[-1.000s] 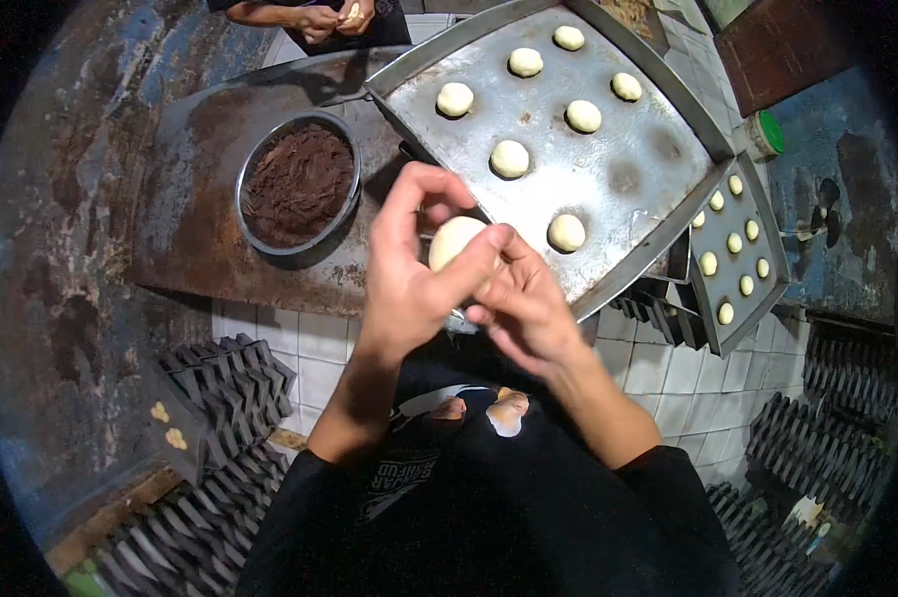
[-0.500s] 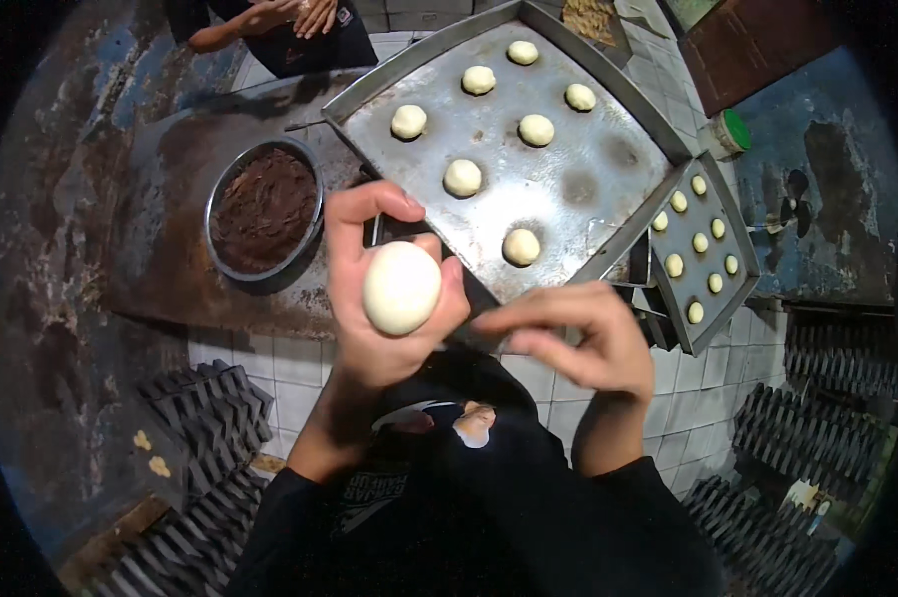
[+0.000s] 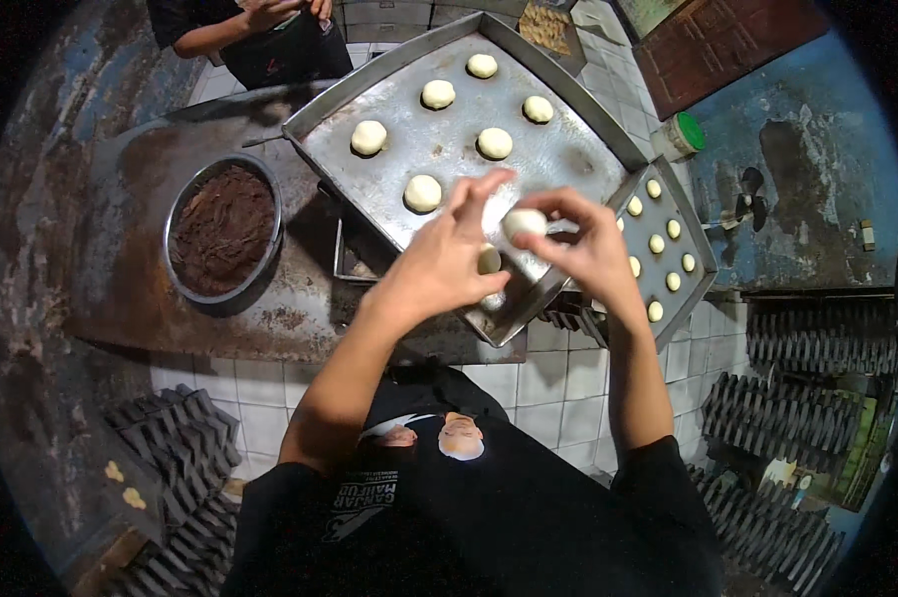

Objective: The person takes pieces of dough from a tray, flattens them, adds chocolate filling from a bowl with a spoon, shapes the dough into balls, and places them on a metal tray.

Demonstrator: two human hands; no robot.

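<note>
My right hand (image 3: 593, 254) pinches a smooth, pale dough ball (image 3: 522, 225) between thumb and fingers, above the near right part of a large metal baking tray (image 3: 578, 204). My left hand (image 3: 439, 259) is open beside it, fingers spread and slightly blurred, with no ball in its grip. Between its thumb and forefinger shows another dough ball (image 3: 490, 260), partly hidden, that appears to rest on the tray. Several more balls sit apart on the tray, the closest to my left hand being a round one (image 3: 422, 194).
Left on the worn table (image 3: 121, 249) stands a round metal bowl (image 3: 174, 271) of dark brown filling. A second tray (image 3: 683, 284) with several dough balls lies at the right. Across the table is another person (image 3: 280, 55). Dark stacked racks (image 3: 782, 418) fill the lower right.
The dough ball has passed from my left hand to my right. Both hands have moved forward over the tray, and the view has shifted so the tray and bowl appear further left.
</note>
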